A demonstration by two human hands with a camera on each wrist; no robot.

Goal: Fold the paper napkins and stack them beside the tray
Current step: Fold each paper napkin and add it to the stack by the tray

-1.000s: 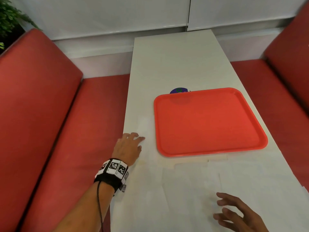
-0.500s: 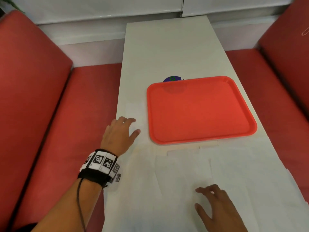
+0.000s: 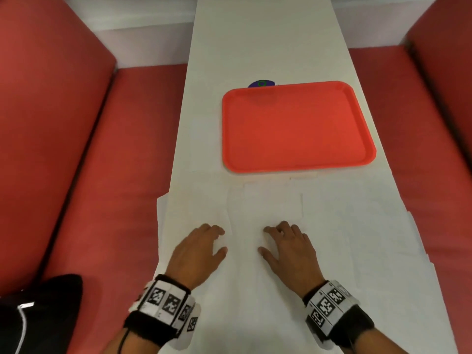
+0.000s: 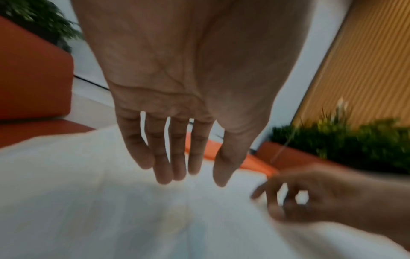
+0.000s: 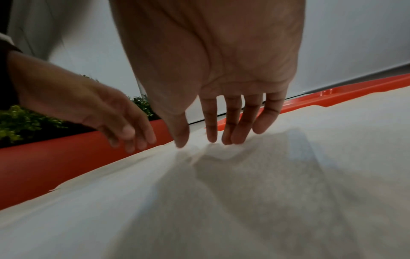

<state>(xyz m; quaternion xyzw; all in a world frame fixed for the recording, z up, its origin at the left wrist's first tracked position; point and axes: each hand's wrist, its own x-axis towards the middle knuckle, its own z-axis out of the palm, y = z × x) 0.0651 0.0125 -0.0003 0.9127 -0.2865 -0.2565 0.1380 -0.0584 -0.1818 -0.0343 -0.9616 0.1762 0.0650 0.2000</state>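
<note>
Resting palms down, our left hand [image 3: 198, 254] and right hand [image 3: 290, 251] lie side by side on the napkins [image 3: 268, 208], fingers loosely spread and grasping nothing. From the right wrist we see its fingertips [image 5: 226, 140] touching the paper, which the head view cannot settle; from the left wrist the fingers [image 4: 164, 168] look just above it, though blur makes contact hard to judge. White sheets on a white counter [image 3: 255, 47] leave napkin edges faint, so we cannot count them; some overhang both counter edges. Just beyond them lies the tray [image 3: 296, 126], partly hiding a small purple thing [image 3: 260, 83] behind it. Red benches [image 3: 102, 149] flank the counter.
</note>
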